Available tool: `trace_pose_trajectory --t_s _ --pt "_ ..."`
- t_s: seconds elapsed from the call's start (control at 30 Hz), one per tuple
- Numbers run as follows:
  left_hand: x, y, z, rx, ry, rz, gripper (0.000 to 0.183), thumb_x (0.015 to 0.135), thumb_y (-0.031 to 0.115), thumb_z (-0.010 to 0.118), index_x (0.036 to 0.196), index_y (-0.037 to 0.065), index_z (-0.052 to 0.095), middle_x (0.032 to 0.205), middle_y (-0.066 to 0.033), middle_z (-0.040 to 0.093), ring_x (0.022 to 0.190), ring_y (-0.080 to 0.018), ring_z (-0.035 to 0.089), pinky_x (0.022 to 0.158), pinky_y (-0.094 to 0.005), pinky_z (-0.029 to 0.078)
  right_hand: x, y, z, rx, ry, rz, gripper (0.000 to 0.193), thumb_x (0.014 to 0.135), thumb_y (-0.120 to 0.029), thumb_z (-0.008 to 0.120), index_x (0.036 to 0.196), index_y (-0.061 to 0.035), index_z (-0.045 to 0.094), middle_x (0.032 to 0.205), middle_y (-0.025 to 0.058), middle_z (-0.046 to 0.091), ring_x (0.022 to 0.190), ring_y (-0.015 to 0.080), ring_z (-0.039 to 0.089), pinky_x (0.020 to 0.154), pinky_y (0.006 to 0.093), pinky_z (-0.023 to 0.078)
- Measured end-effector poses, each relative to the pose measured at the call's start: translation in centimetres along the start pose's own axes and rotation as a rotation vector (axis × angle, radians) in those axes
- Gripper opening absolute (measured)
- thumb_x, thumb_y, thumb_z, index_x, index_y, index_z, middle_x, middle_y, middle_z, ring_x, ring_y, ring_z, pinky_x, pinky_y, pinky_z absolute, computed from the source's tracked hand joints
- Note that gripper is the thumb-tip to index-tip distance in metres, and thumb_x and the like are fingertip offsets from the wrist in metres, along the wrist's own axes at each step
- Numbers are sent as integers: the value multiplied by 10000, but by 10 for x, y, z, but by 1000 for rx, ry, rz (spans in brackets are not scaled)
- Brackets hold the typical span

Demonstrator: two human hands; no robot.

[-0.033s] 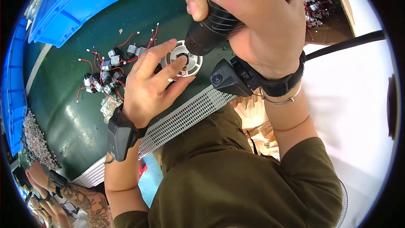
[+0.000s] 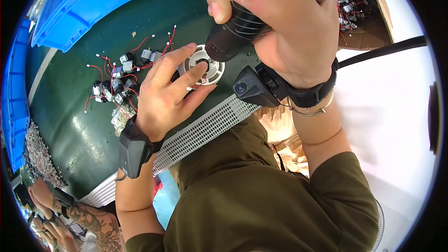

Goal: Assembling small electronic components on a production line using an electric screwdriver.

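Observation:
My right hand (image 2: pixel 298 32) is wrapped round a black electric screwdriver (image 2: pixel 226 39), tilted so its nose points down at a white round plastic housing (image 2: pixel 216 74). The nose meets the housing near its middle, and the bit tip is mostly hidden. With fingers spread over the rim and one fingertip on the dark centre part, my left hand (image 2: pixel 163 88) holds the housing against the green work surface (image 2: pixel 84 144). A red wire with a small white plug shows beneath those fingers. Left of this hand lie several small motors (image 2: pixel 126 67) with red wires.
Blue bins (image 2: pixel 93 11) line the far and left sides. A cardboard box (image 2: pixel 380 4) of motors stands at far right. Small metal parts (image 2: pixel 42 154) are heaped at left. A perforated strip (image 2: pixel 205 130) edges the near side. Another person's tattooed arm (image 2: pixel 91 219) is at lower left.

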State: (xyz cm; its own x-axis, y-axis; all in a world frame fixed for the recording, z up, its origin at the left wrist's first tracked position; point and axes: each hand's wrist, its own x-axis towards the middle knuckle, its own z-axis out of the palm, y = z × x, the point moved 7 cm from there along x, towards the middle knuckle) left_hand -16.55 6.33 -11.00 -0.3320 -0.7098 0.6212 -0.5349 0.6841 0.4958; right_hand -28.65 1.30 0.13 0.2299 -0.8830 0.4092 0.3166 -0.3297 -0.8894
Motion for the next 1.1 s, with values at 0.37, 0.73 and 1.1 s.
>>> trace_pose_trajectory --t_s 0.37,0.73,1.1 --pt "1 6 -2 19 15 54 393 603 123 824 960 75 665 1159 -152 573 883 -293 617 728 -360 521 -7 -13 9 -375 -117 -389 296 710 58 700 972 28 564 742 14 598 642 64 554 575 214 458" --pt "-32 -81 -176 206 564 -461 514 724 97 768 1169 -15 537 1111 -119 612 994 -197 588 870 -320 462 56 -28 -14 -309 61 -280 319 824 -132 695 1058 12 531 886 49 600 766 94 570 636 221 454" --pt "-32 -77 -244 1047 500 -423 534 843 271 668 1225 -60 497 1138 -244 594 1085 -364 554 957 -401 409 1 100 -13 -1383 -536 -160 117 824 -87 540 901 -21 597 814 122 587 807 336 597 742 411 483"
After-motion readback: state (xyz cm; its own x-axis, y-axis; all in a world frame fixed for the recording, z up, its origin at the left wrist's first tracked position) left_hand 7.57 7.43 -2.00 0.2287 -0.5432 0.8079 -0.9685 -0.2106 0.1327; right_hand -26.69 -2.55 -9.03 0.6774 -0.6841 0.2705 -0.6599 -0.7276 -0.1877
